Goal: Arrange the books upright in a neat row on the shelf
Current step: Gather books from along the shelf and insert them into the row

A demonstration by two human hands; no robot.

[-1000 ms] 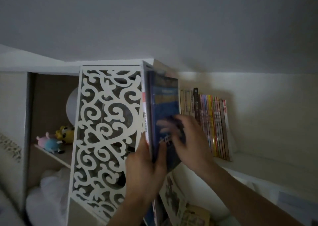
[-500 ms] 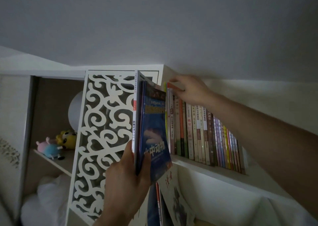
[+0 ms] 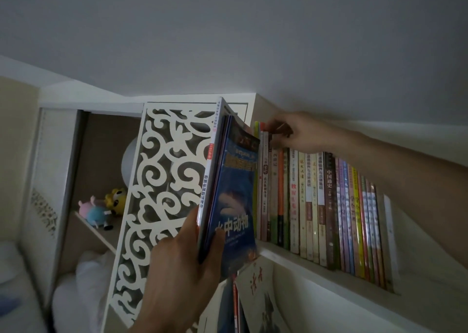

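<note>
My left hand [image 3: 182, 264] grips the lower end of a small stack of books [image 3: 230, 190], upright, with a blue-covered book facing me and a white-spined one at the left. It hangs in front of the shelf's left end. A row of upright books [image 3: 319, 206] stands on the white shelf [image 3: 329, 277]. My right hand [image 3: 296, 132] reaches over the row's left end, its fingers curled on the top edges of the leftmost books there.
A white carved lattice panel [image 3: 162, 185] stands left of the shelf. Behind it a cubby holds small plush toys [image 3: 103, 209]. Loose books and a booklet with red characters [image 3: 255, 289] lie on the level below. The ceiling is close above.
My right hand left the held stack and rose to the top left end of the shelved row. The stack stays in my left hand, and the view has drawn closer.
</note>
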